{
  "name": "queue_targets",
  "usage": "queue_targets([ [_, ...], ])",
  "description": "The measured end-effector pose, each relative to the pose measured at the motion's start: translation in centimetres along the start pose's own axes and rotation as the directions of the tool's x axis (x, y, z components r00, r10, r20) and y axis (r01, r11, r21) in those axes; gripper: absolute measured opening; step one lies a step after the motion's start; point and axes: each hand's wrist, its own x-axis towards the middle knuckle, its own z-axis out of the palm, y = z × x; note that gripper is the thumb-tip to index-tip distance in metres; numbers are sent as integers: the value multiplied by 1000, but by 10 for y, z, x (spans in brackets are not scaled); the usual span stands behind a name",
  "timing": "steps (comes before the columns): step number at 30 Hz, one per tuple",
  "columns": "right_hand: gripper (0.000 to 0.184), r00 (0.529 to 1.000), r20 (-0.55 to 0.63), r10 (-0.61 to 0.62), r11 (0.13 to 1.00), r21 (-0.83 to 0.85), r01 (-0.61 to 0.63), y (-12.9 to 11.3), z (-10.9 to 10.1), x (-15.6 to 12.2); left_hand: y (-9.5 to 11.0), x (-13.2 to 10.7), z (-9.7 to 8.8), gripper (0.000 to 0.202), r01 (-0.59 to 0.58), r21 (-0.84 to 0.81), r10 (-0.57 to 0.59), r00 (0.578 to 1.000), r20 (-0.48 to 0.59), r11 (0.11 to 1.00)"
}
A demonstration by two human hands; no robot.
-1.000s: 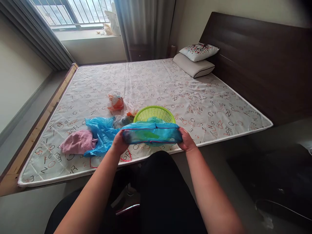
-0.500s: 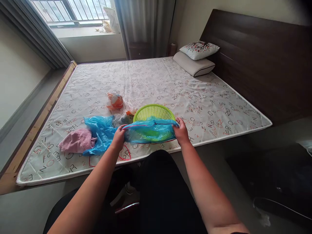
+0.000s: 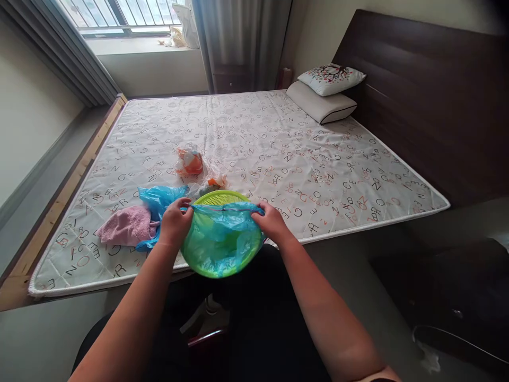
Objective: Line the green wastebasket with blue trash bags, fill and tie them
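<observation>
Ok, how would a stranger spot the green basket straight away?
Find the letter-printed mattress. At its near edge, between the person's left hand and right hand, is the basket, round, with blue plastic across it. Nothing else there is bright green.

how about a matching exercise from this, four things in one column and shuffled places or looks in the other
1. Pink cloth
2. Tree-print pillow
3. Green basket
4. Headboard

A. Partly seen through blue plastic pinched in both hands' fingers
B. Dark brown
C. On the mattress, left of the hands
D. Atop a plain pillow

Pairs: 1-C, 2-D, 3-A, 4-B
</observation>
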Motion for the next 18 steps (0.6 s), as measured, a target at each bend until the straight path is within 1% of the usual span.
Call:
queue_targets([
  [2,24,992,119,-44,995,-79,54,-11,-8,1,-5,4,-10,24,-106,162,102,994,35,981],
  [3,25,988,142,-61,991,-107,77,-17,-12,3,-6,6,-13,21,-145,202,134,989,65,969],
  [4,26,987,143,-73,987,-131,92,-21,-15,5,-7,8,-14,19,-161,218,144,985,90,963],
  [6,28,989,119,-91,978,-176,111,-29,-17,12,-7,11,-13,17,-125,193,106,988,108,973],
  [8,31,994,58,-93,969,-224,104,-34,-14,19,-5,11,-9,15,-48,90,39,994,102,995],
  [9,33,996,20,-82,967,-242,85,-35,-11,23,-5,11,-7,13,-12,5,11,995,102,1000],
  [11,37,999,-26,-30,972,-233,24,-34,-6,29,-6,8,-4,10,62,-203,-32,989,145,977],
  [12,38,1000,-24,-1,977,-214,-4,-33,-3,31,-8,6,-3,10,112,-303,-56,980,190,946],
  [13,39,1000,5,29,983,-183,-27,-31,0,32,-11,5,-3,12,177,-386,-82,965,250,905],
  [14,39,996,62,64,989,-139,-55,-28,3,33,-15,3,-4,16,253,-444,-109,940,324,860],
  [16,35,966,220,133,991,-30,-130,-23,9,34,-24,-1,-6,26,412,-491,-156,863,480,768],
  [17,32,946,289,149,986,34,-165,-19,13,35,-29,-2,-6,30,479,-496,-169,821,546,725],
  [18,28,935,328,138,976,117,-185,-16,17,35,-33,-3,-7,33,532,-499,-176,784,595,685],
])
